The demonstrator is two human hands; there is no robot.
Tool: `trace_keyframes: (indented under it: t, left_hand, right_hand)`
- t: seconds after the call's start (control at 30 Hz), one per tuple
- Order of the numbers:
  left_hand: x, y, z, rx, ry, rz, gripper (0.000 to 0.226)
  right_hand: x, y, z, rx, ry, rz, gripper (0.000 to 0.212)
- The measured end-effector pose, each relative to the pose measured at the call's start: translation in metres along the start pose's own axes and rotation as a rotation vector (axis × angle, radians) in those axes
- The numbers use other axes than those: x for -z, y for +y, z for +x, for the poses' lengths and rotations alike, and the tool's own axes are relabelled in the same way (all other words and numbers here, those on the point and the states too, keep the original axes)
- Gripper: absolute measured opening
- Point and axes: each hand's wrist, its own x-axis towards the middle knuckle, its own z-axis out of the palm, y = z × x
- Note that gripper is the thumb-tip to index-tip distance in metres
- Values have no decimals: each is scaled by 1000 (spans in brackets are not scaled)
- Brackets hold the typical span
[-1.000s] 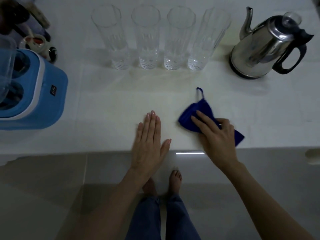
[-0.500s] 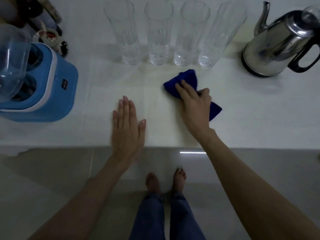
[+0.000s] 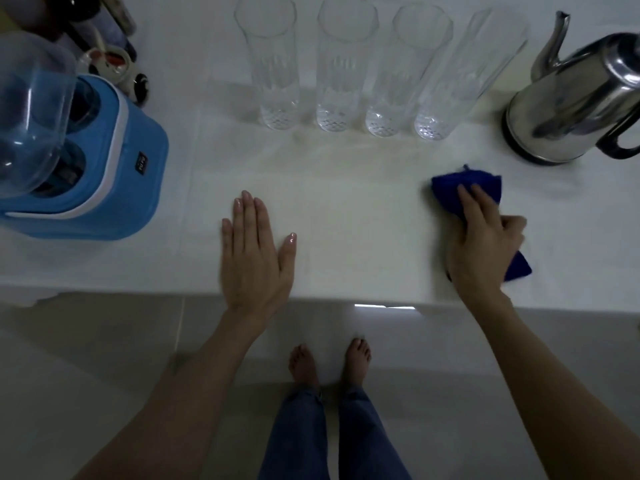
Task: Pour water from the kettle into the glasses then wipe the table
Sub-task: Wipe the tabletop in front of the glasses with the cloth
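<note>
View from above a white counter (image 3: 346, 209), seen by the head camera of a standing person. Four tall clear glasses (image 3: 343, 64) stand upright in a row along the far edge, close beside one another, their patterned bases nearest the viewer; whether they hold water cannot be told. At the far right corner stands a steel kettle (image 3: 578, 102), upright on its dark base, spout toward the glasses and black handle toward the right edge, partly cut off by the frame.

The right hand (image 3: 485, 237) presses a blue cloth (image 3: 464, 185) flat on the counter near the right side, between the kettle and the near edge. Its grip is clamped on the cloth: fingers (image 3: 474, 199) lie over the top of the fabric, the thumb curls at the side, and a corner of cloth protrudes beneath the palm toward the near edge. The cloth lies apart from both the kettle and the nearest glass.

The left hand (image 3: 256, 258) rests palm down on the bare counter near the middle of the near edge, fingers together and extended, thumb spread, holding nothing; its grip is apart and flat.

At the left edge sits a blue appliance (image 3: 114, 174) with a clear plastic container (image 3: 31, 112) over it. Small jars and bottles (image 3: 110, 60), too dim to identify, crowd the far left corner. Below the near edge, bare feet (image 3: 329, 362) stand on a tiled floor (image 3: 104, 358).
</note>
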Motion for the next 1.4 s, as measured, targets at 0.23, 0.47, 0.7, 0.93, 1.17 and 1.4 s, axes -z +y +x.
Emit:
trace_keyframes:
  t: [0.23, 0.47, 0.7, 0.93, 1.17, 1.4]
  left_hand:
    - [1, 1, 0, 7, -9, -25, 74]
    - [0, -7, 1, -7, -25, -154, 71]
    - [8, -32, 19, 36, -33, -68, 72]
    - [6, -29, 18, 54, -20, -47, 70]
    - [7, -29, 17, 53, 0, -77, 71]
    - [10, -43, 18, 23, 2, -119, 69]
  right_hand:
    - [-36, -110, 25, 71, -64, 56, 47]
    - [-16, -88, -39, 827, -325, 225, 44]
    - [19, -7, -27, 301, -71, 116, 47]
    - [-17, -77, 30, -371, -12, -56, 54]
    - [-46, -180, 16, -35, -124, 82, 58]
    - [-17, -116, -7, 792, -323, 208, 48]
